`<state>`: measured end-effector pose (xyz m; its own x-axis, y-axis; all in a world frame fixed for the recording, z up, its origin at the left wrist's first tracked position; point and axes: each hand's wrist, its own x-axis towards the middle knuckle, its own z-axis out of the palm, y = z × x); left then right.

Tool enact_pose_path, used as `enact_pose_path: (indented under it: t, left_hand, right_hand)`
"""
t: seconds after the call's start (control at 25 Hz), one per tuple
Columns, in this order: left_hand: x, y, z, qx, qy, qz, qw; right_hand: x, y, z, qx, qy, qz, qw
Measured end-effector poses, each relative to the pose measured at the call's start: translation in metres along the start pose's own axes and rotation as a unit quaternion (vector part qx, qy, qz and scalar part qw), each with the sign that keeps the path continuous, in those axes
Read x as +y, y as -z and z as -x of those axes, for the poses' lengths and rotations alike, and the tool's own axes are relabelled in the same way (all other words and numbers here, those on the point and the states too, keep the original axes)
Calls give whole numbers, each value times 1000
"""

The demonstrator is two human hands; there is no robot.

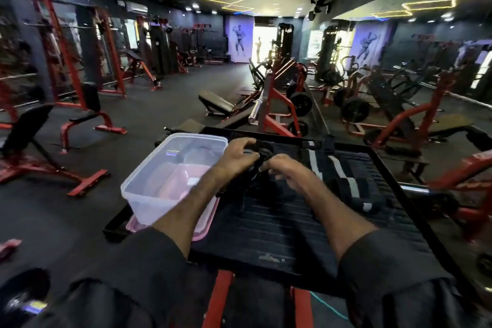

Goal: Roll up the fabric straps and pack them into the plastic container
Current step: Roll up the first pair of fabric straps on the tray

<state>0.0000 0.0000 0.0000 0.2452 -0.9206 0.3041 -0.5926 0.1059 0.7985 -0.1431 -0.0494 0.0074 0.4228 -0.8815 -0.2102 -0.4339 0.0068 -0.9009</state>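
Note:
A clear plastic container (149, 194) stands on the left part of a black ribbed platform (279, 231), with a pink lid (202, 234) under it. A dark rolled strap lies inside the container at its far end. My left hand (237, 157) and my right hand (287, 170) meet just right of the container, both gripping a black fabric strap (262, 157) that is partly rolled; its loose end hangs down toward the platform. More black straps with white and grey stripes (343, 178) lie spread on the platform to the right of my hands.
The platform is part of a red-framed gym machine (221, 298). Benches, racks and weight plates fill the dark floor around. A mirror wall runs along the right. A pink object (9, 246) lies on the floor at the far left.

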Motion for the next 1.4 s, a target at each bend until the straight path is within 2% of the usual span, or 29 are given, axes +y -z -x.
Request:
enact_pose_path:
  t: [0.12, 0.24, 0.32, 0.44, 0.52, 0.64, 0.76, 0.84, 0.96, 1.2, 1.4]
  left_hand:
    - [-18, -9, 9, 10, 71, -47, 996]
    - [-36, -16, 23, -22, 140, -90, 986]
    - [-39, -18, 31, -22, 152, -108, 982]
    - [-54, -25, 37, -34, 121, -174, 977]
    - [-51, -30, 42, 4, 112, -190, 975]
    - [-33, -34, 50, 42, 50, -225, 972]
    - [-16, -20, 52, -24, -25, -291, 956]
    - [-2, -6, 51, -89, -65, -368, 923]
    - [22, 10, 61, -175, -103, -432, 879]
    - [53, 14, 93, -263, -123, -397, 871]
    - [68, 19, 137, -287, -153, -417, 848]
  right_hand:
    - [13, -17, -4, -19, -56, -67, 996]
    - [28, -29, -11, -4, -41, -97, 994]
    - [37, -26, -15, 5, -22, -105, 994]
    - [38, -8, -3, 25, -27, -112, 993]
    - [35, 11, 3, 47, -29, -146, 988]
    - [28, 46, 13, 108, -21, -223, 969]
    - [26, 68, 21, 153, -30, -321, 934]
    - [29, 76, 27, 137, -50, -338, 930]
    - [41, 75, 45, 84, -49, -300, 949]
    - [60, 56, 109, 23, -10, -241, 970]
    - [81, 54, 163, -50, 4, -181, 982]
